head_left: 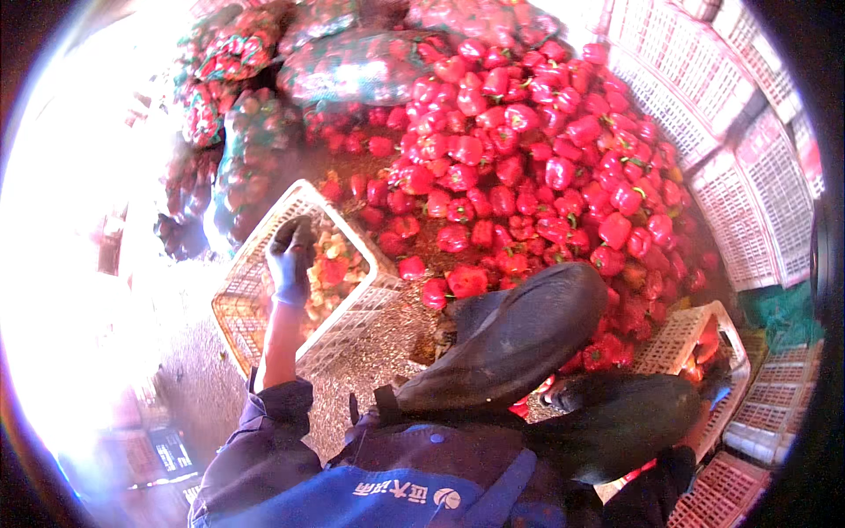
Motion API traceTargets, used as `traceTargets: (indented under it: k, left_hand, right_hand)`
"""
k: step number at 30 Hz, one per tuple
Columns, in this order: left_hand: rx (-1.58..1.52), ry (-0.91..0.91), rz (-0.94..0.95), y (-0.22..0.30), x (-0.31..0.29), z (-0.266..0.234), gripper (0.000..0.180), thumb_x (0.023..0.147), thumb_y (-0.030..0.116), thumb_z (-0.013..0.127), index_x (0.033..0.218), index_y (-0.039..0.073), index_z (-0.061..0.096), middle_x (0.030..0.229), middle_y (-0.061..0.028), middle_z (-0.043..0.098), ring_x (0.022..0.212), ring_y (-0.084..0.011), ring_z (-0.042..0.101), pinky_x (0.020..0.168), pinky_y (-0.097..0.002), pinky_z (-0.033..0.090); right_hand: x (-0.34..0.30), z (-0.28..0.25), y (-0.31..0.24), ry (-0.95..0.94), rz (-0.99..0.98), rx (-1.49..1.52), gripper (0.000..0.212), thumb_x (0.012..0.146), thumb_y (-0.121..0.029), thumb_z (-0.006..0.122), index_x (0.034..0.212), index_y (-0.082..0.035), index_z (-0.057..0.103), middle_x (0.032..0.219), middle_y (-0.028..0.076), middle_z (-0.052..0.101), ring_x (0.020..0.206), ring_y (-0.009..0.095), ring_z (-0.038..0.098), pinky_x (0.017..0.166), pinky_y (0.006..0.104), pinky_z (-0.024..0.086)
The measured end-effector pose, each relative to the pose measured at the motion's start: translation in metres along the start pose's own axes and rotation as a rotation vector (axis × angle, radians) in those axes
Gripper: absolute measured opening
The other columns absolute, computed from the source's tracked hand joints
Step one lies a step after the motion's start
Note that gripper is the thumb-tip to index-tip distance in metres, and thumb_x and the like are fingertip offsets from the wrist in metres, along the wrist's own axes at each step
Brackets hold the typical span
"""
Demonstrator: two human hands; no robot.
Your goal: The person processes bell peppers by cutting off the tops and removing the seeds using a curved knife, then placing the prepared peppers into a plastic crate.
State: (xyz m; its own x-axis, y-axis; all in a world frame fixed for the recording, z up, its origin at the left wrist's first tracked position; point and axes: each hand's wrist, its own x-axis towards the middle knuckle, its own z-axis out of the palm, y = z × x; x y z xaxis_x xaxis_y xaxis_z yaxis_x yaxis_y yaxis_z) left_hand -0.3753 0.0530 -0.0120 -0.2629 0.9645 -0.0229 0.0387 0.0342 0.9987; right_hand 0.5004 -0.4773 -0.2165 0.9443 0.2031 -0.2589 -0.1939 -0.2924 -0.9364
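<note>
**sorter_k:** Blue-gloved left hand [290, 260] is over the white crate [255, 242], closed on a dark bit I can't identify. Looks like mid-sort, dropping culls in.

**pep_fan:** And the right hand [717, 387]? Barely visible by the other crate [735, 339], grip unclear. Red peppers [528, 167] piled between; I'd grab there next.

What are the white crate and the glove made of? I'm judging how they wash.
The white crate looks like rigid moulded plastic, with lattice walls. The glove on the left hand seems thin, slightly shiny blue rubber or nitrile, clinging closely to the fingers.
</note>
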Motion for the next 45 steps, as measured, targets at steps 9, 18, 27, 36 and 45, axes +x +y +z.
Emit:
traceTargets:
  k: [9,18,27,36,45]
  left_hand:
    - [0.689,-0.129,0.42,-0.045,0.006,-0.02,0.04,0.083,0.019,0.08,0.12,0.006,0.071,0.111,-0.015,0.072,0.101,-0.0359,0.068,0.088,-0.043,0.055]
    - [0.991,-1.096,0.596,-0.185,-0.071,0.183,0.085,0.071,0.026,0.085,0.148,0.017,0.049,0.139,-0.025,0.056,0.125,-0.0441,0.057,0.102,-0.0506,0.051]
    - [0.755,-1.562,0.605,-0.252,-0.01,0.206,0.093,0.068,0.034,0.089,0.148,0.012,0.047,0.142,-0.0265,0.054,0.127,-0.0458,0.057,0.106,-0.0504,0.048]
    - [0.801,-0.94,0.083,-0.289,-0.04,0.183,0.079,0.066,0.049,0.091,0.127,0.006,0.066,0.107,-0.022,0.074,0.092,-0.0393,0.073,0.079,-0.049,0.059]
    - [-0.233,-0.798,-0.658,-0.2,-0.014,0.231,0.042,0.093,0.017,0.073,0.131,0.006,0.061,0.12,-0.0067,0.07,0.097,-0.0227,0.071,0.072,-0.0405,0.062]
  right_hand:
    - [0.002,0.038,-0.186,-0.781,-0.313,-0.004,0.048,0.105,-0.016,0.052,0.151,-0.006,0.042,0.142,0.008,0.056,0.126,0.021,0.054,0.114,0.0392,0.04]
    - [-0.141,0.237,-0.28,-0.668,-0.149,0.267,0.034,0.102,-0.021,0.061,0.131,-0.002,0.062,0.106,0.003,0.065,0.091,0.011,0.063,0.079,0.0224,0.054]
    - [-0.287,0.349,-0.286,-0.629,-0.092,0.037,0.025,0.094,-0.025,0.073,0.114,-0.01,0.07,0.077,-0.003,0.062,0.057,0.007,0.057,0.047,0.0216,0.043]
    - [-0.292,0.354,-0.295,-0.678,-0.075,0.113,0.022,0.095,-0.024,0.074,0.111,-0.01,0.069,0.077,0.0,0.067,0.059,0.009,0.061,0.049,0.0237,0.049]
    - [-0.303,0.331,-0.293,-0.632,-0.106,0.138,0.022,0.097,-0.027,0.072,0.111,-0.01,0.066,0.079,0.001,0.066,0.063,0.01,0.062,0.05,0.024,0.048]
